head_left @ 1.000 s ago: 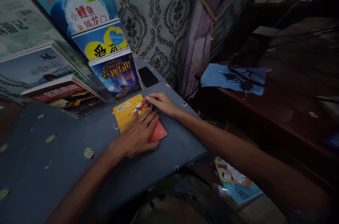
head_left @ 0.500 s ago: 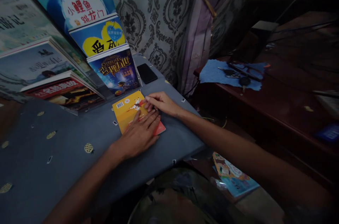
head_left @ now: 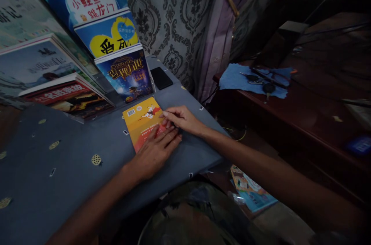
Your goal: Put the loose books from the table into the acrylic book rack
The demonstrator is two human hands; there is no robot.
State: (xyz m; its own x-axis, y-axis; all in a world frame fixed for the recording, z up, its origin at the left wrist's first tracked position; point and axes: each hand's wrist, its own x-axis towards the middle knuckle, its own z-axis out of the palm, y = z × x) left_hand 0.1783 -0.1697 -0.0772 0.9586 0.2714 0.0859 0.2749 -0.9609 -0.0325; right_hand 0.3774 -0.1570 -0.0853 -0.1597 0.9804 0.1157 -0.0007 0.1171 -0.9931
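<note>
A yellow and red book [head_left: 141, 119] lies flat on the grey-blue cloth of the table [head_left: 63, 167], back cover up with a barcode. My left hand [head_left: 155, 151] rests flat on the book's near end, fingers stretched out. My right hand [head_left: 179, 119] touches the book's right edge, its fingers curled and pressed together at the cover's edge.
Several books [head_left: 124, 73] lean in overlapping rows at the table's back left. A black phone [head_left: 161, 78] lies behind the yellow book. To the right, a dark wooden bench [head_left: 304, 121] carries a blue cloth [head_left: 240, 80] with keys. More books [head_left: 252, 194] lie on the floor.
My left hand has slid nearer along the book, uncovering more of the yellow cover and hiding the red end. My right hand moved slightly down the book's right edge.
</note>
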